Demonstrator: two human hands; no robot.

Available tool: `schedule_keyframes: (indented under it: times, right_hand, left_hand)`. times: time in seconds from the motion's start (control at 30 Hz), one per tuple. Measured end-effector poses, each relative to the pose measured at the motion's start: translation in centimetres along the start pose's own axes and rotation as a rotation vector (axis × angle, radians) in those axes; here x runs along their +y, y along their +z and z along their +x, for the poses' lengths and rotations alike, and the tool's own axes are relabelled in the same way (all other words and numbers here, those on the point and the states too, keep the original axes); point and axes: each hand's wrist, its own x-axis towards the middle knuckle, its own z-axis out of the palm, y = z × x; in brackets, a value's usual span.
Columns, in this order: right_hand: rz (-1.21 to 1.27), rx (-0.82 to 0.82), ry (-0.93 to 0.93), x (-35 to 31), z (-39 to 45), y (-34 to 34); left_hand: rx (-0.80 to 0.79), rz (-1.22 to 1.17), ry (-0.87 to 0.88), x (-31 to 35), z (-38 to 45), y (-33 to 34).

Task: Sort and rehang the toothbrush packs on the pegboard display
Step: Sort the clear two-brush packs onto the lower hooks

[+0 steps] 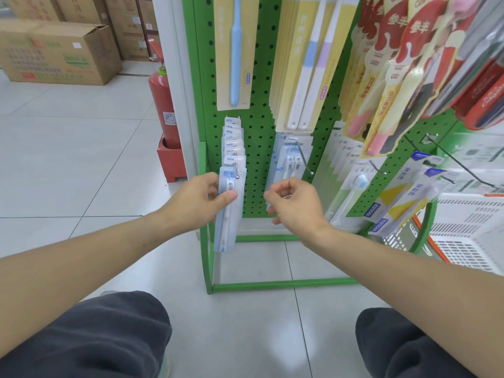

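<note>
We see left hand [203, 199] pinching pale blue toothbrush pack [228, 214], thumb on front, at tip of lower-left hook [237, 171] on green pegboard [259, 148]. Matching packs [233, 143] hang behind on same hook. Right hand [296, 204] just right of pack, fingers curled; whether holding anything, we cannot tell.

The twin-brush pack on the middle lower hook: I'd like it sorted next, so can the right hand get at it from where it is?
Probably yes. The right hand hovers just below the twin-brush pack, holding nothing, with nothing between them. The left hand grips another pack off to the side, out of the way.
</note>
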Motion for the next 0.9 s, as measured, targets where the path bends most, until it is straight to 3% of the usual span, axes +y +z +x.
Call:
schedule_keyframes:
  times: [0.2, 0.37, 0.57, 0.67, 0.77, 0.9]
  right_hand:
    - [-0.134, 0.135, 0.088, 1.9, 2.8, -2.4]
    - [-0.184, 0.167, 0.049, 2.0, 4.6, -2.1]
    - [-0.186, 0.233, 0.020, 1.8, 5.8, -1.4]
    - [-0.220, 0.253, -0.015, 1.8, 5.9, -1.0]
    - [-0.224, 0.247, -0.028, 1.8, 5.5, -0.8]
    - [-0.303, 0.201, -0.055, 1.8, 4.4, -1.1]
  left_hand:
    - [0.067, 0.032, 0.036, 0.3, 1.4, 1.1]
    - [0.144, 0.336, 0.007, 0.3, 2.0, 0.9]
    - [0.156, 0.428, -0.066, 0.1, 1.2, 0.6]
    - [0.032, 0.477, -0.212, 0.2, 1.1, 0.5]
    - [-0.227, 0.542, -0.355, 0.6, 0.9, 0.8]
    - [-0.612, 0.659, -0.261, 1.9, -0.5, 2.5]
